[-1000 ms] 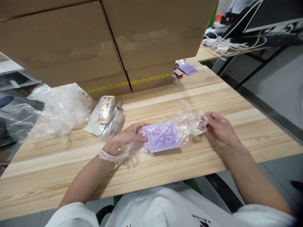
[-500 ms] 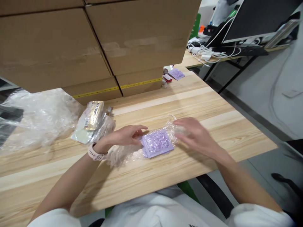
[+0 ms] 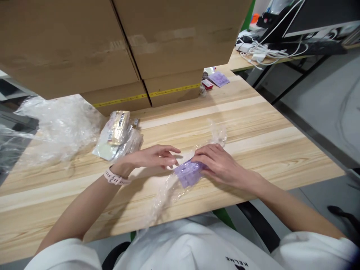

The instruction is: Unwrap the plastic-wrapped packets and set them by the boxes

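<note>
A flat purple packet [image 3: 189,174] wrapped in clear plastic film [image 3: 165,193] is near the front of the wooden table [image 3: 261,150]. My right hand [image 3: 216,161] has its fingers closed on the packet's right side, covering that part of it. To the left, my left hand [image 3: 157,156] is open, its fingers stretched towards the packet with a small gap between. A light pink watch [image 3: 116,177] is on my left wrist. Film trails from the packet towards the table's front edge, and another piece sticks up beyond my right hand.
Large cardboard boxes [image 3: 180,41] with a yellow tape measure [image 3: 123,100] stand at the back. Crumpled clear plastic [image 3: 62,127] and a pile with a gold packet [image 3: 119,127] lie left. Another purple packet [image 3: 219,78] and a red box [image 3: 207,84] sit by the boxes; cables [image 3: 261,52] are back right.
My right hand has come in from the right and closed on the packet. The packet and its film have turned. My left hand has come off the packet's left edge; the view has shifted slightly.
</note>
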Action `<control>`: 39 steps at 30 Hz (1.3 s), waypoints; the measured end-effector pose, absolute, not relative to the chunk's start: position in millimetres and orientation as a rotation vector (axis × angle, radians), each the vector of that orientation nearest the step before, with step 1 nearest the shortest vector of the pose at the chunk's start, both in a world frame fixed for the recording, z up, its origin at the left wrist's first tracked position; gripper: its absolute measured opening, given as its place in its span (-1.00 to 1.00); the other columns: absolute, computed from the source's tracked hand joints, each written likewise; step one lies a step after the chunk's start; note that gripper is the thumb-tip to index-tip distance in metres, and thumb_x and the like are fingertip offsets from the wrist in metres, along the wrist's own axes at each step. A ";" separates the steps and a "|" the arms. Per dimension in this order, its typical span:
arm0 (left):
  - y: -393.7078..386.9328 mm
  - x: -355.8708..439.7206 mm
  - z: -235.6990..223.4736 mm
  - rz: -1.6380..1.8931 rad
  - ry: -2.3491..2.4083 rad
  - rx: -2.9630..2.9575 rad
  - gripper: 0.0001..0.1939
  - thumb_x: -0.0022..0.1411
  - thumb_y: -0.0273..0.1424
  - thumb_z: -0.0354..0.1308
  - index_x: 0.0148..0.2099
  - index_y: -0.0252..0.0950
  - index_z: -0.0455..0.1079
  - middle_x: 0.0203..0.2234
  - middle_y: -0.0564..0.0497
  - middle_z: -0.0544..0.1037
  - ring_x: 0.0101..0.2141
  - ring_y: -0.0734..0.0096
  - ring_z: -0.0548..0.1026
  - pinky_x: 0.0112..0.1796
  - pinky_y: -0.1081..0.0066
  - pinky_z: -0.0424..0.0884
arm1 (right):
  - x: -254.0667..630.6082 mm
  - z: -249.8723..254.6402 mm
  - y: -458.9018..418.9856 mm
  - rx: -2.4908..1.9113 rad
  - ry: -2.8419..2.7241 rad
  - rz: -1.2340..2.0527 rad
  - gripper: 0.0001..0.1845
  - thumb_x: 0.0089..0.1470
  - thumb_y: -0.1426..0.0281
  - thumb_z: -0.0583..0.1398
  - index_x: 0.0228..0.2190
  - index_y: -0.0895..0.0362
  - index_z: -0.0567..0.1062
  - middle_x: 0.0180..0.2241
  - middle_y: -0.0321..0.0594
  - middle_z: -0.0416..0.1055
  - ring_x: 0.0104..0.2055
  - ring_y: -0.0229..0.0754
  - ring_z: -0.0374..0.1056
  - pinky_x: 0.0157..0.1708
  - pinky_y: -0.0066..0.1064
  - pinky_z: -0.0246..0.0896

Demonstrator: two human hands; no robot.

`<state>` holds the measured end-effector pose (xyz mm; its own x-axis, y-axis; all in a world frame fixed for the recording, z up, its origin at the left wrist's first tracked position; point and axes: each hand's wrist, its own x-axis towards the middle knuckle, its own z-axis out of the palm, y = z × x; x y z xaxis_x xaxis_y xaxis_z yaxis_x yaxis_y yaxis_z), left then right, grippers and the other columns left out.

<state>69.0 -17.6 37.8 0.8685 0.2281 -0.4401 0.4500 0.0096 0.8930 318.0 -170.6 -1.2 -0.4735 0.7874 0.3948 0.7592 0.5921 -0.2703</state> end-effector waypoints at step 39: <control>22.5 142.6 -11.8 0.683 1.266 1.770 -0.79 0.27 -0.62 0.08 -0.39 -0.27 0.26 -0.55 0.07 0.39 -0.52 0.48 0.30 -0.47 0.48 0.11 | 334.7 15.1 -147.5 -1.337 -2.696 0.335 -0.58 0.09 0.35 0.42 -0.05 0.12 0.47 -0.16 -0.13 0.47 -0.14 -0.01 0.36 -0.15 -0.22 0.19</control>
